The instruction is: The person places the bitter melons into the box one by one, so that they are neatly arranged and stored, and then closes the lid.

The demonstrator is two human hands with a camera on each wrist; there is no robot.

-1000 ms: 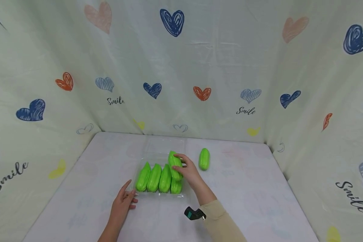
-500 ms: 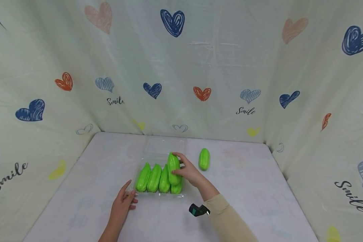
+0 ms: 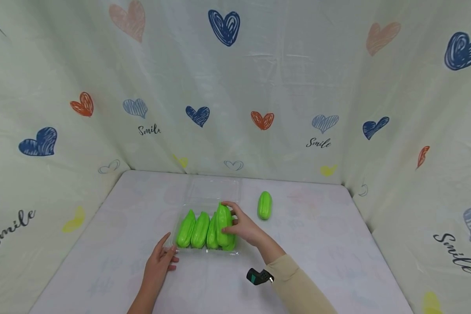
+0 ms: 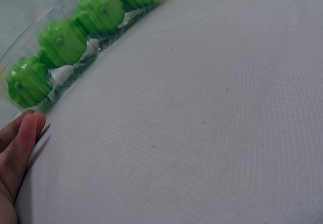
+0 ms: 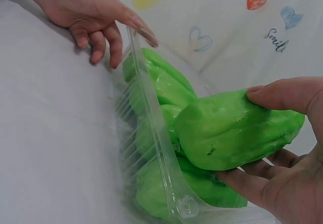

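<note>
My right hand (image 3: 248,226) holds a bright green, ribbed gourd-like vegetable (image 5: 232,128), thumb on one side and fingers on the other. The gourd is tilted above the right part of a clear plastic clamshell box (image 5: 151,108), overlapping the gourds beneath it. Several similar green gourds (image 3: 199,230) lie side by side in the box. My left hand (image 3: 158,264) touches the box's front left corner with mostly straight, relaxed fingers. In the left wrist view, its fingertips (image 4: 29,125) are at the box corner, beside the gourds' rounded ends (image 4: 63,42).
Another green gourd (image 3: 264,205) lies on the white table (image 3: 318,244), right of the box. The box's clear lid (image 3: 213,190) lies folded back behind it. Curtains with printed hearts enclose the table's back and sides. A small black device (image 3: 260,276) is at the right wrist.
My right hand has lowered the held gourd and brought it slightly left and nearer, over the gourds at the box's right. My left hand has stayed at the corner.
</note>
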